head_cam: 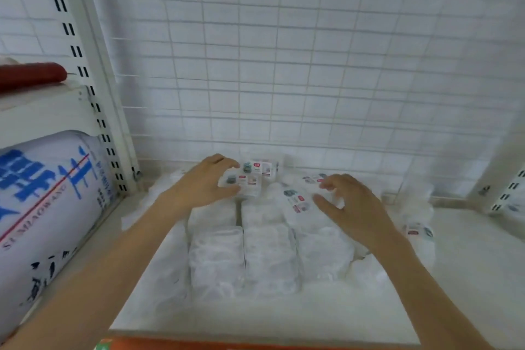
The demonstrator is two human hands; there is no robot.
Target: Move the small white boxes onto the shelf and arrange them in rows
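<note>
— Currently, status of hands?
— Left hand (208, 182) grips a small white box (246, 183) at frame centre, on the shelf (468, 250). Right hand (352, 207) hovers, fingers spread, holding nothing.
— Other boxes?
— Rows (267, 250) lower centre; blurred, apparently wrapped.

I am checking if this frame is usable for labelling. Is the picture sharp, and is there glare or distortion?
Head view: soft overall, and the white boxes are overexposed, so their edges merge. Both the left hand and the right hand look slightly smeared. The wide lens bends the shelf upright and the wire grid.
</note>
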